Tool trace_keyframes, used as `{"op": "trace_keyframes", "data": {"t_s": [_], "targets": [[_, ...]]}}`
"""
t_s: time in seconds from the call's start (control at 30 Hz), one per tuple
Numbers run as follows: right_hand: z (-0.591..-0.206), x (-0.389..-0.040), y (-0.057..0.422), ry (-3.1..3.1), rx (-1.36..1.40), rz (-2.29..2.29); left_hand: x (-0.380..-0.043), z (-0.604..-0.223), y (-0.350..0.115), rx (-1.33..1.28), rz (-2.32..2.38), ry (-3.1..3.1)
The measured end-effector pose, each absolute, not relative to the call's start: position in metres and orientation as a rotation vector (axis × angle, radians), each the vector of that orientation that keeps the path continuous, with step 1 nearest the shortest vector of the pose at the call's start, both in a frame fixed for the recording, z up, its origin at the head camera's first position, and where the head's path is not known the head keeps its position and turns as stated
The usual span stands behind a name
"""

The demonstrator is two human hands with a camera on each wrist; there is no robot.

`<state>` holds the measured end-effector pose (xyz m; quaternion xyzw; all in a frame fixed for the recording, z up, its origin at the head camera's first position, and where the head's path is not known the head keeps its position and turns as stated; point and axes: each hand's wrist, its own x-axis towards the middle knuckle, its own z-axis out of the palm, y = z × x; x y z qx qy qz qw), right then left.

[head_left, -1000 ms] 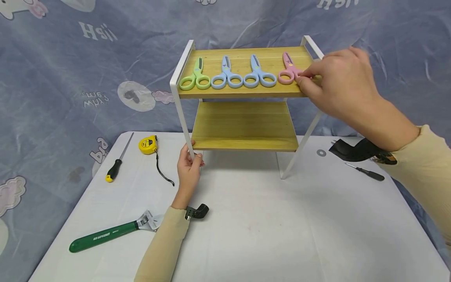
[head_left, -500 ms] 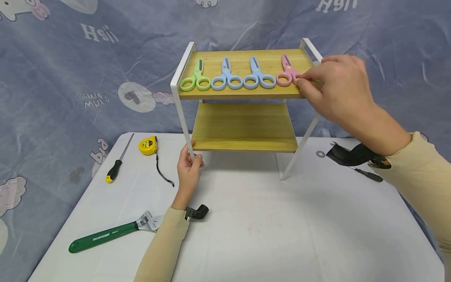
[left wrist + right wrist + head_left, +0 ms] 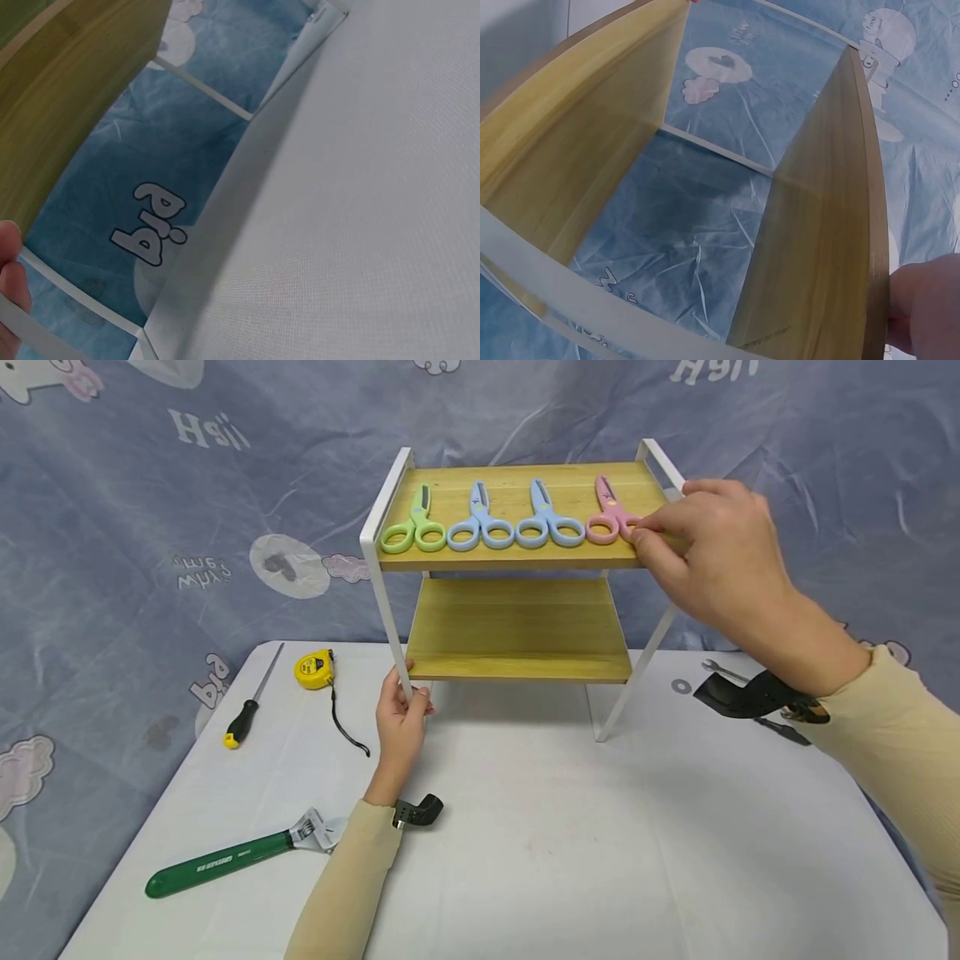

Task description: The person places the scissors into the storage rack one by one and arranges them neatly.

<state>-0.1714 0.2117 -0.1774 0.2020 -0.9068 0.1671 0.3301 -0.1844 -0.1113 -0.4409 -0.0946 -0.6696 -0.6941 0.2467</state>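
Note:
A two-tier rack [image 3: 517,627] with wooden shelves and a white metal frame stands on the table. On its top shelf lie green scissors [image 3: 415,522], two blue scissors [image 3: 480,520] and, at the right, pink scissors [image 3: 609,514], blades pointing back. My right hand [image 3: 720,547] pinches the right handle loop of the pink scissors; its fingertips partly cover that loop. Low on the rack's front left leg, my left hand [image 3: 401,718] grips the white bar just below the lower shelf. In the right wrist view, a thumb [image 3: 922,300] shows beside the top shelf's edge.
To the left lie a screwdriver [image 3: 243,718], a yellow tape measure [image 3: 315,669] with a black strap, and a green-handled adjustable wrench [image 3: 225,862]. On the right are a washer [image 3: 681,686], a wrench [image 3: 712,667] and a dark-handled tool [image 3: 783,732], partly behind the right wrist.
The right hand has shifted slightly left along with the pink scissors, nearer to the blue pair. The left hand keeps its grip on the rack leg.

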Motion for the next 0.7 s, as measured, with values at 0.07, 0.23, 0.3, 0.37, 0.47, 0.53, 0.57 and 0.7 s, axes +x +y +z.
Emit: {"op": "trace_keyframes", "data": {"t_s": [0.07,0.23,0.3,0.37,0.47,0.53,0.57,0.7], "targets": [[-0.1785,-0.1714,0.2123,-2.359,0.554,0.454,-0.1849,-0.4417,-0.1105,-0.253,-1.903,-1.821],[-0.1815,-0.173,0.2125,-2.304,0.606,0.49,-0.1849,-0.4405,-0.1085,-0.231,-1.901,-1.835],[-0.1817,-0.1733,0.2119,-2.292,0.608,0.49,-0.1848,-0.4397,-0.1086,-0.235,-1.888,-1.844],[-0.1817,-0.1733,0.2116,-2.288,0.606,0.488,-0.1848,-0.4403,-0.1092,-0.246,-1.874,-1.85],[-0.1817,-0.1733,0.2111,-2.29,0.604,0.48,-0.1841,-0.441,-0.1099,-0.252,-1.874,-1.845],[-0.1817,-0.1733,0.2107,-2.289,0.602,0.483,-0.1808,-0.4373,-0.1096,-0.256,-1.878,-1.845],[-0.1818,-0.1734,0.2106,-2.284,0.605,0.484,-0.1808,-0.4375,-0.1098,-0.256,-1.878,-1.845],[-0.1821,-0.173,0.2106,-2.278,0.606,0.494,-0.1804,-0.4386,-0.11,-0.262,-1.877,-1.849]]}}
